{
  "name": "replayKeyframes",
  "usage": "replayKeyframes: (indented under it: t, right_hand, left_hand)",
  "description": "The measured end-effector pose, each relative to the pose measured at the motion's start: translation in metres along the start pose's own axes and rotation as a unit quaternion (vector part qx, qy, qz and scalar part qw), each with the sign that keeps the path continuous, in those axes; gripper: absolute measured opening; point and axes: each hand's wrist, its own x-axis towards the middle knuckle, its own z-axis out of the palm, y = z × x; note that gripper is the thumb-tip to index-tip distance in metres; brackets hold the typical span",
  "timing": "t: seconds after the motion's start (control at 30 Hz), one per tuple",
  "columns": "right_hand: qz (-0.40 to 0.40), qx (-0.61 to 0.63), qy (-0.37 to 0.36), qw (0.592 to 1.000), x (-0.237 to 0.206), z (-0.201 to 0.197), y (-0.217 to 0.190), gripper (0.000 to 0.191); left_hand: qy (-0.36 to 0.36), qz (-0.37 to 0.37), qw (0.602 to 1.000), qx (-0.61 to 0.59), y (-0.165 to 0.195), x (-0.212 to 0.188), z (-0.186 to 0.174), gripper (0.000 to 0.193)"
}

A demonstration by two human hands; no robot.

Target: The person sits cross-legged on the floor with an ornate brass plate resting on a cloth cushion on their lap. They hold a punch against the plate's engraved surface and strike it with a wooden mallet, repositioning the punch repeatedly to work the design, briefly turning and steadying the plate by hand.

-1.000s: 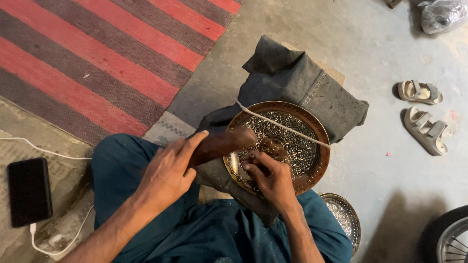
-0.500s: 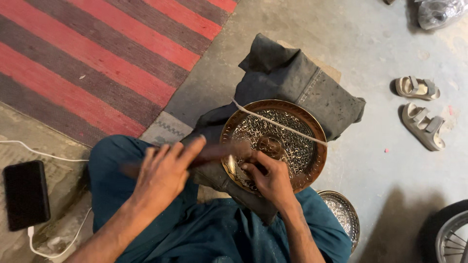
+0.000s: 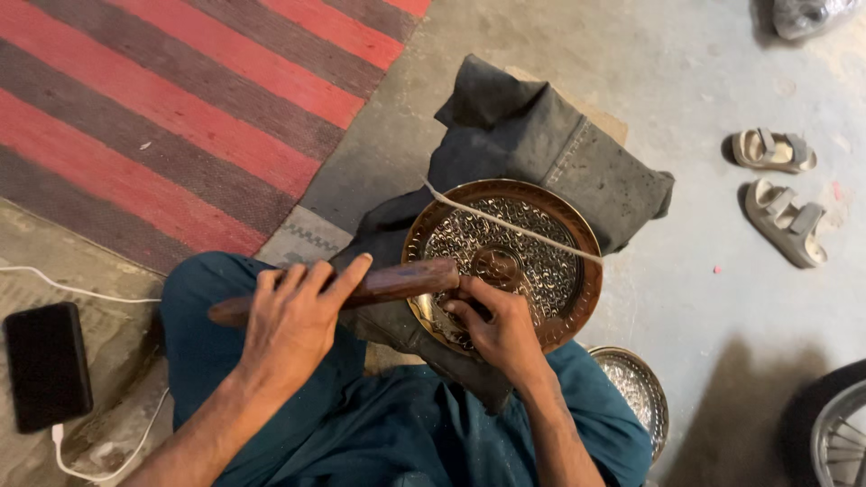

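A round brass plate [image 3: 577, 236] with a fine engraved pattern rests on folded dark grey cloth [image 3: 532, 135] over my knees. A pale cord [image 3: 523, 230] stretches across the plate. My left hand [image 3: 293, 329] grips a dark wooden mallet [image 3: 397, 281], held level with its head at the plate's near left rim. My right hand [image 3: 496, 329] sits on the plate's near edge, fingers pinched around a small tool that is mostly hidden. I wear teal trousers.
A red and dark striped rug [image 3: 162, 117] covers the floor at left. A black phone [image 3: 45, 365] on a white cable [image 3: 81, 289] lies at the lower left. A second silver plate [image 3: 636, 388], two sandals [image 3: 780, 185] and a wheel [image 3: 834, 433] lie to the right.
The mallet has swung from its raised position down and level toward the plate's rim. My right hand stays on the plate. The view shifted slightly.
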Motion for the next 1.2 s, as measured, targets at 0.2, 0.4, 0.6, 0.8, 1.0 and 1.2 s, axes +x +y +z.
replayKeyframes:
  t: [0.2, 0.4, 0.6, 0.8, 1.0, 1.2]
  right_hand:
    - [0.007, -0.002, 0.006, 1.000, 0.001, -0.002, -0.008, 0.032]
    - [0.039, -0.002, 0.019, 0.999, 0.001, -0.001, -0.009, 0.028]
    - [0.032, -0.003, 0.019, 0.999, -0.002, 0.003, -0.006, 0.029]
    - [0.020, 0.014, 0.005, 1.000, -0.002, 0.002, -0.005, 0.025]
    - [0.011, 0.003, 0.004, 1.000, -0.002, -0.001, -0.007, 0.030]
    - [0.030, 0.008, 0.027, 0.999, -0.001, 0.000, -0.006, 0.029]
  left_hand:
    - [-0.030, -0.002, 0.999, 0.033, -0.002, 0.001, -0.002, 0.081]
    - [-0.036, -0.133, 0.962, -0.234, -0.004, -0.001, -0.006, 0.076]
    - [-0.002, -0.103, 0.961, -0.257, 0.006, -0.003, -0.001, 0.077]
    - [-0.038, -0.032, 0.997, -0.063, 0.002, 0.003, -0.007, 0.086]
    - [-0.018, -0.026, 0.999, -0.042, 0.000, 0.005, -0.011, 0.082]
    - [-0.095, -0.081, 0.991, 0.036, -0.005, -0.001, -0.011, 0.075]
